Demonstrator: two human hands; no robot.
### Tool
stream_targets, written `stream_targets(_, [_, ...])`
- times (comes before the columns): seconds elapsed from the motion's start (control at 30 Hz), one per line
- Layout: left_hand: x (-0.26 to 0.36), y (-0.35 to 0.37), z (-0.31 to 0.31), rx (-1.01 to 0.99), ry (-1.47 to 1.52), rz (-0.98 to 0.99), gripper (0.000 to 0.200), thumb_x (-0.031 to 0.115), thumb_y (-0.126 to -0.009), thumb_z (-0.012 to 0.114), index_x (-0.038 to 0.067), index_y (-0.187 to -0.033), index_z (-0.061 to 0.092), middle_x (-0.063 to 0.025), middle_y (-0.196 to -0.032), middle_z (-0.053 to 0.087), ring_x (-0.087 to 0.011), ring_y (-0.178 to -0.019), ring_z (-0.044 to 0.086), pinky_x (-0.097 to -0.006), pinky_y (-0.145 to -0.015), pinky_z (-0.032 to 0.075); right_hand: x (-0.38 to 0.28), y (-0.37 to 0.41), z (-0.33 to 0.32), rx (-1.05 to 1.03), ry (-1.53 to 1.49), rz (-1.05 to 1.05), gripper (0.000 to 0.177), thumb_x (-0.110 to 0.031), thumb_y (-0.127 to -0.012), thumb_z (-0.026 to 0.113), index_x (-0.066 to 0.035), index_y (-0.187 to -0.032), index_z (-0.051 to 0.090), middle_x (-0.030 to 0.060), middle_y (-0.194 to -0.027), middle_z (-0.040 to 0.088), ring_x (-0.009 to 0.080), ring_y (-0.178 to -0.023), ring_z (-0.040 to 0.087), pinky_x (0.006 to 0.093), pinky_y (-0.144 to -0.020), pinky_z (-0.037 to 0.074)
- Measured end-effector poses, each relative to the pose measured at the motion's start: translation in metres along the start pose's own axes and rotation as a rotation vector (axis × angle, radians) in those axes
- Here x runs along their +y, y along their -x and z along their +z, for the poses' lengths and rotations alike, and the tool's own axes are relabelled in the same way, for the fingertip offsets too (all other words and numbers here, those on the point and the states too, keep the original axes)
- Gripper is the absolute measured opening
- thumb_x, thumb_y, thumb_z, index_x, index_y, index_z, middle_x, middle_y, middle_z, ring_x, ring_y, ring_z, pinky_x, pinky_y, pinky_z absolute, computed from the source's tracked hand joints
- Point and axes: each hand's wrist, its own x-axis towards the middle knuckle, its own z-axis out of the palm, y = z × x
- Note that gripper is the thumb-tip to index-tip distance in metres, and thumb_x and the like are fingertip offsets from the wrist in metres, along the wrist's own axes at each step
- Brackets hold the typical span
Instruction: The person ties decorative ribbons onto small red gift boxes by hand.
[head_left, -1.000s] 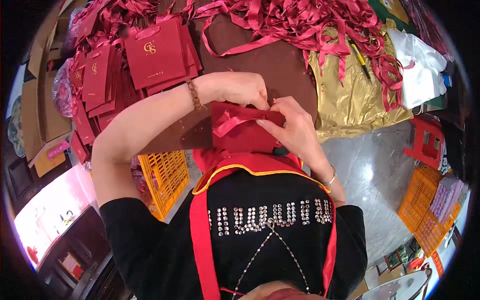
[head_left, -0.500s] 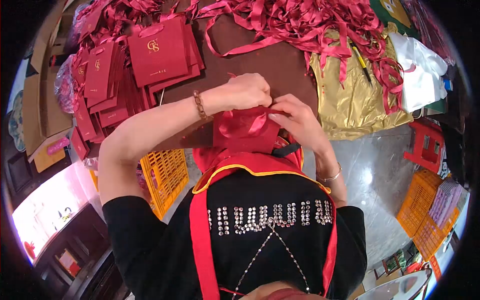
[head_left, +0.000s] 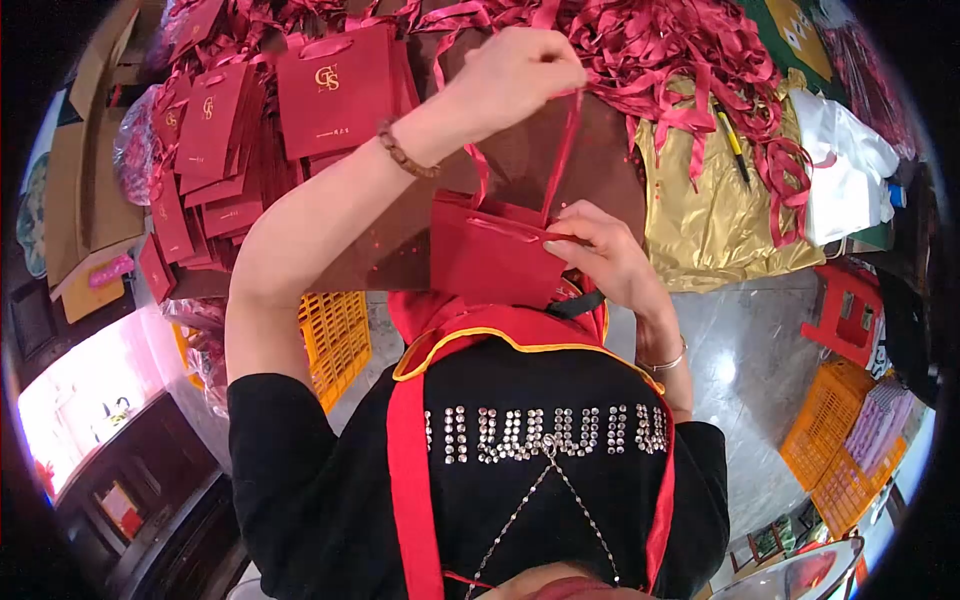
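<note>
A small red paper bag [head_left: 490,255] stands at the near edge of the dark table, in front of my red apron. My right hand [head_left: 602,248] pinches the bag's right upper corner, thumb in front. Raised above the bag, my left hand [head_left: 525,75] is closed on a red ribbon [head_left: 566,150] that runs taut down to the bag's opening. Another length of ribbon hangs at the bag's left side. Finished-looking red bags with gold lettering [head_left: 335,95] lie in stacks at the upper left.
A heap of red ribbons [head_left: 650,50] covers the table's far side. Gold plastic sheeting [head_left: 710,220], a yellow-black pen [head_left: 735,145] and a white plastic bag [head_left: 845,165] lie at the right. Orange crates [head_left: 335,340] stand on the floor below the table.
My left hand has risen away from the bag, pulling the ribbon up. The bag now shows its opening, while my right hand has stayed at its right corner.
</note>
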Motion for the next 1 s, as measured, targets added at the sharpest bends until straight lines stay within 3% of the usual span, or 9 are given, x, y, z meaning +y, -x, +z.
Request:
stream_targets(0.23, [-0.008, 0.005, 0.003, 0.080, 0.036, 0.218, 0.024, 0.019, -0.091, 0.056, 0.000, -0.106, 0.059, -0.0007, -0.093, 0.061, -0.0079, -0.085, 0.055, -0.0234, -0.080, 0.044, 0.000, 0.001, -0.003, 0.036, -0.023, -0.038, 0.013, -0.003, -0.082, 0.062, 0.004, -0.093, 0.061, 0.0067, -0.087, 0.054, 0.0138, -0.080, 0.054, 0.0250, -0.067, 0.044])
stream_targets(0.43, [-0.035, 0.056, -0.047, 0.040, 0.505, -0.202, 0.022, 0.020, -0.090, 0.054, 0.005, -0.105, 0.062, -0.0010, -0.092, 0.063, -0.0099, -0.080, 0.058, -0.0235, -0.073, 0.047, 0.005, 0.006, -0.036, 0.136, -0.091, 0.032, 0.014, 0.000, -0.078, 0.066, 0.002, -0.092, 0.063, 0.0067, -0.093, 0.054, 0.0146, -0.088, 0.054, 0.0255, -0.075, 0.043])
stream_targets(0.5, [-0.068, 0.077, -0.018, 0.027, 0.933, -0.444, 0.027, 0.023, -0.092, 0.050, 0.005, -0.108, 0.062, -0.0037, -0.097, 0.064, -0.0100, -0.087, 0.059, -0.0270, -0.079, 0.048, 0.015, 0.000, -0.036, 0.184, -0.291, -0.079, 0.014, 0.000, -0.076, 0.068, 0.002, -0.088, 0.063, 0.0041, -0.086, 0.051, 0.0126, -0.079, 0.050, 0.0255, -0.065, 0.041])
stream_targets(0.57, [-0.015, 0.107, -0.003, -0.231, 1.210, -0.519, 0.046, 0.032, -0.093, 0.049, 0.001, -0.127, 0.047, -0.0120, -0.104, 0.062, -0.0187, -0.101, 0.059, -0.0353, -0.087, 0.048, 0.023, -0.009, -0.032, 0.189, -0.292, -0.142, 0.014, 0.004, -0.077, 0.067, 0.000, -0.089, 0.062, 0.0042, -0.089, 0.054, 0.0131, -0.085, 0.054, 0.0249, -0.069, 0.045])
stream_targets(0.63, [-0.031, 0.118, 0.021, -0.328, 1.369, -0.532, 0.053, 0.034, -0.093, 0.049, 0.001, -0.133, 0.040, -0.0147, -0.107, 0.061, -0.0220, -0.104, 0.059, -0.0372, -0.088, 0.049, 0.027, -0.020, -0.017, 0.198, -0.870, -0.064, 0.014, 0.006, -0.079, 0.064, -0.002, -0.091, 0.061, 0.0044, -0.094, 0.056, 0.0153, -0.092, 0.058, 0.0268, -0.075, 0.049])
stream_targets(0.7, [-0.044, 0.117, 0.045, -0.609, 1.586, -0.266, 0.061, 0.035, -0.091, 0.053, 0.001, -0.138, 0.032, -0.0178, -0.113, 0.057, -0.0256, -0.102, 0.060, -0.0367, -0.086, 0.050, 0.033, -0.030, -0.009, 0.201, -0.857, -0.167, 0.026, 0.007, -0.081, 0.062, -0.004, -0.104, 0.059, 0.0060, -0.106, 0.057, 0.0169, -0.098, 0.059, 0.0280, -0.077, 0.052])
stream_targets(0.77, [-0.052, 0.113, 0.044, -0.442, 1.774, -0.270, 0.058, 0.019, -0.087, 0.062, -0.001, -0.134, 0.035, -0.0137, -0.117, 0.056, -0.0216, -0.102, 0.059, -0.0330, -0.087, 0.050, 0.029, -0.033, -0.007, 0.196, -0.954, -0.189, 0.038, -0.009, -0.087, 0.059, -0.009, -0.124, 0.050, 0.0133, -0.131, 0.047, 0.0220, -0.111, 0.054, 0.0374, -0.090, 0.049])
stream_targets(0.83, [-0.018, 0.112, 0.037, -0.012, 1.354, -0.343, 0.055, 0.013, -0.088, 0.060, 0.001, -0.135, 0.035, -0.0113, -0.116, 0.056, -0.0194, -0.102, 0.058, -0.0321, -0.089, 0.048, 0.029, -0.026, -0.006, 0.463, -0.910, 0.046, 0.038, -0.027, -0.098, 0.037, -0.006, -0.130, 0.043, 0.0119, -0.135, 0.044, 0.0224, -0.116, 0.051, 0.0329, -0.097, 0.044])
stream_targets(1.0, [-0.063, 0.135, 0.047, 0.186, 0.700, -0.313, 0.057, 0.010, -0.088, 0.056, 0.005, -0.138, 0.029, -0.0142, -0.110, 0.058, -0.0221, -0.102, 0.058, -0.0307, -0.088, 0.045, 0.055, 0.005, -0.028, 0.818, -0.794, 0.111, 0.031, -0.006, -0.090, 0.051, -0.005, -0.121, 0.047, 0.0087, -0.121, 0.053, 0.0163, -0.098, 0.056, 0.0283, -0.081, 0.047])
